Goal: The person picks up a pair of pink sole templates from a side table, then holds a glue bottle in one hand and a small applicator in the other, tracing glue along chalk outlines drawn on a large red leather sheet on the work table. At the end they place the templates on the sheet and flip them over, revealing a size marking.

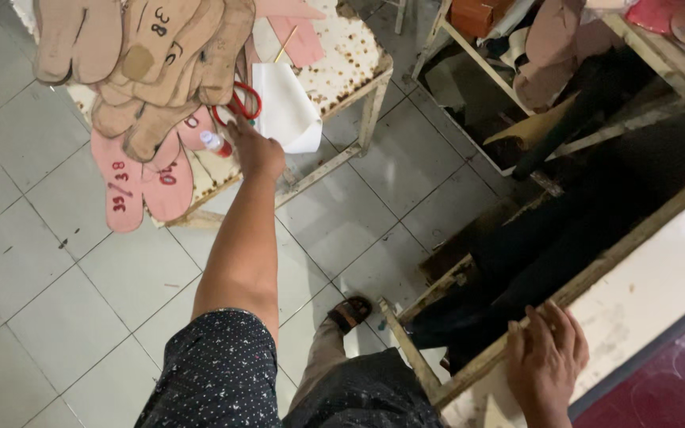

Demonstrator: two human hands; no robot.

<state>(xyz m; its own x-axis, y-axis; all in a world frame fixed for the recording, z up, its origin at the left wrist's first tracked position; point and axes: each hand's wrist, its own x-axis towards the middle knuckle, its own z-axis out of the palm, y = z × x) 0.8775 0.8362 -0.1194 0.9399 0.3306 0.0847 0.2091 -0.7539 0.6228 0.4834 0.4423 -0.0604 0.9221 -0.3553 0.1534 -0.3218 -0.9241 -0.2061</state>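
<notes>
Reaching out with the left hand [257,150] over the rusty white bench [342,59], fingers closing around a small clear bottle with a red cap [216,143], just beside the red-handled scissors [241,103] and white paper sheet [287,107]. Resting the right hand [545,357] open, fingers spread flat on the wooden edge [596,273] of the near bench, well apart from the pink and tan sole cutouts [144,63]

Scissors [239,101] on table [342,63], beside sole patterns [148,55]

Dark speckled short sleeve [220,372], bare forearms, brown sandal [350,312]
</notes>
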